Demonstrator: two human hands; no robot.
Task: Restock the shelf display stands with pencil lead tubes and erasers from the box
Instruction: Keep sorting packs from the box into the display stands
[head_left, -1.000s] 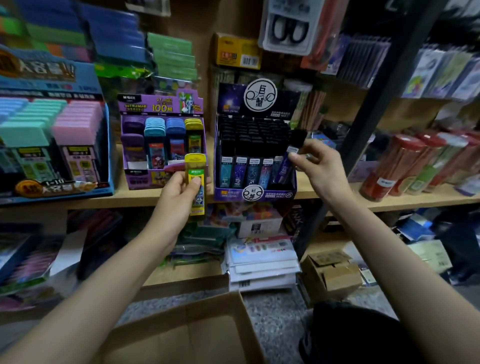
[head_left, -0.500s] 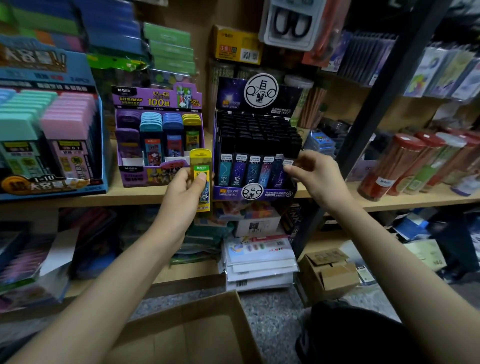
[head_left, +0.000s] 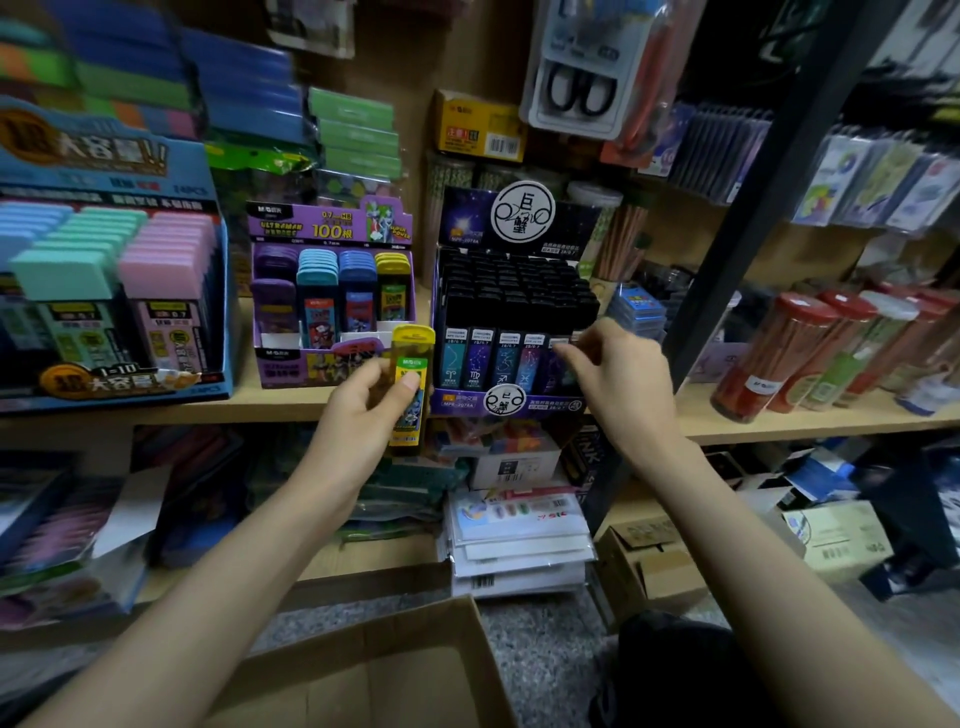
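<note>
On my feed the thumb of the left hand presses the front of a yellow lead tube, with the other fingers curled behind it. It is a firm clamp, and the tube stands upright with its cap on top. The tube hangs in the air just in front of the shelf edge, between the purple stand and the dark stand, touching neither as far as I can see.

The right hand has its fingers bent, with the tips at the front right corner of the dark stand by the last tube of the front row. I cannot tell whether they pinch that tube or merely touch it.

The purple stand holds purple, teal, blue and yellow tubes in columns — the yellow column is at its right. Both stands sit side by side on the shelf. Below the forearms an open cardboard box lies on the floor.
</note>
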